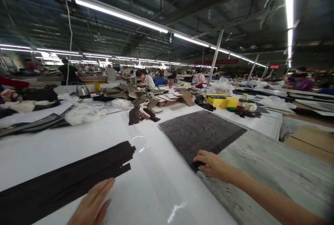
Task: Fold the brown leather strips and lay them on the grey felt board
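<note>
My left hand (92, 202) is at the bottom of the view, fingers stretched out and holding nothing. It hovers over or rests on the white tabletop, beside a stack of long black fabric-like strips (65, 176) with uneven ends. My right hand (212, 164) has its fingers curled round the near corner of a dark grey textured sheet (200, 131). This sheet lies flat, partly over a worn grey-green board (261, 166). Exactly how the fingertips meet the corner is partly hidden.
Behind are brown and olive cut pieces (133, 93), clear plastic bags (86, 112), a metal kettle (82, 90), a yellow box (221, 101), a bottle (242, 104) and a cup (251, 106). Cardboard (311, 143) lies at right. Other people work at tables farther off.
</note>
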Motion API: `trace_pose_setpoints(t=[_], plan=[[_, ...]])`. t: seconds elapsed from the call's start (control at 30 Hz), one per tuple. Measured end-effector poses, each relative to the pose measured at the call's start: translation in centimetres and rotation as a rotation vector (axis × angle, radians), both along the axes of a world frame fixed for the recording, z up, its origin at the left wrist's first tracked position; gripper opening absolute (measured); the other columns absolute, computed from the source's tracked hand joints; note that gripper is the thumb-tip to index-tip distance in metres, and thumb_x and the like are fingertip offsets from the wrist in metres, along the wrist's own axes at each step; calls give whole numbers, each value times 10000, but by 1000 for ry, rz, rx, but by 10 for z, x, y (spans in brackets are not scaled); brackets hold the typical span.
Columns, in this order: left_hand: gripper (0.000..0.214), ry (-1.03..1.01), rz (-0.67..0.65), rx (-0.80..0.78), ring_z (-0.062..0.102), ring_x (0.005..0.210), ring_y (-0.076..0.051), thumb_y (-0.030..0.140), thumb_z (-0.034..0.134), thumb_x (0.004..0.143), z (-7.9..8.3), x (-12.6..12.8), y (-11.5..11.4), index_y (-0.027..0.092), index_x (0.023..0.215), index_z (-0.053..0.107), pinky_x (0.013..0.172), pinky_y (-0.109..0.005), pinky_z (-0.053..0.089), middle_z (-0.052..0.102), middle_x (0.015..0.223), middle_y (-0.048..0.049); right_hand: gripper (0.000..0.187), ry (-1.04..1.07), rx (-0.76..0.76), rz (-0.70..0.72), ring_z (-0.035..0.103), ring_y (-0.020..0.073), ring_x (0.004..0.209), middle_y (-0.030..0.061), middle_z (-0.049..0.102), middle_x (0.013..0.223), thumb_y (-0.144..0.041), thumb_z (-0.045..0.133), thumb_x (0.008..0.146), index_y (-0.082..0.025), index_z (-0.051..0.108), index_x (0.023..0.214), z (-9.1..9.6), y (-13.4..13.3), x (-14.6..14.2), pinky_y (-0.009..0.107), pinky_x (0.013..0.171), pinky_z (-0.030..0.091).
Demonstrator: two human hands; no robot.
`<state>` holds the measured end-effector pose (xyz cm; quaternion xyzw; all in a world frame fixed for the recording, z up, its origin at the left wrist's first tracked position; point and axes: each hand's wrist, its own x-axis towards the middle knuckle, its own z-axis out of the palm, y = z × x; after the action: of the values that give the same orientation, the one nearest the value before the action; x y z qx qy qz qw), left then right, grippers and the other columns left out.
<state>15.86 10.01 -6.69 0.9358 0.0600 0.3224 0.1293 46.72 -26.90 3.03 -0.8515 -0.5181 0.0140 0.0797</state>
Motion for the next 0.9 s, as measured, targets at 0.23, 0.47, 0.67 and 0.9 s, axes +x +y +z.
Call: trace_pose_setpoints(t=[0.23,0.47,0.67,0.9], plan=[[438,222,-405,-358,500,1189,-210,151,398,874,55,125,-147,234,1286,524,1065,-375,395,564,1287,-56,186,-20,23,32,588,173,834,34,591,966,-143,514,875,-228,629,994,-7,10,-1,274,716,435],[548,302,-448,-445,496,1160,-211,96,420,761,41,204,-199,121,1304,495,1065,-342,367,574,1254,-102,169,-21,83,107,575,172,821,38,577,882,-175,448,931,-199,612,899,-9,5,5,274,712,430],[578,306,-412,-419,452,1188,-207,100,406,793,30,206,-205,127,1370,421,1067,-329,330,543,1296,-87,273,26,251,81,565,155,792,36,547,899,-269,320,1003,-208,565,900,-17,-15,7,268,718,458],[507,307,-436,-370,454,1161,-236,133,400,853,36,201,-210,196,1353,460,1022,-369,336,528,1327,-50,308,-13,386,-115,566,178,813,59,530,934,-291,239,1010,-202,529,953,-15,-49,12,314,750,477]])
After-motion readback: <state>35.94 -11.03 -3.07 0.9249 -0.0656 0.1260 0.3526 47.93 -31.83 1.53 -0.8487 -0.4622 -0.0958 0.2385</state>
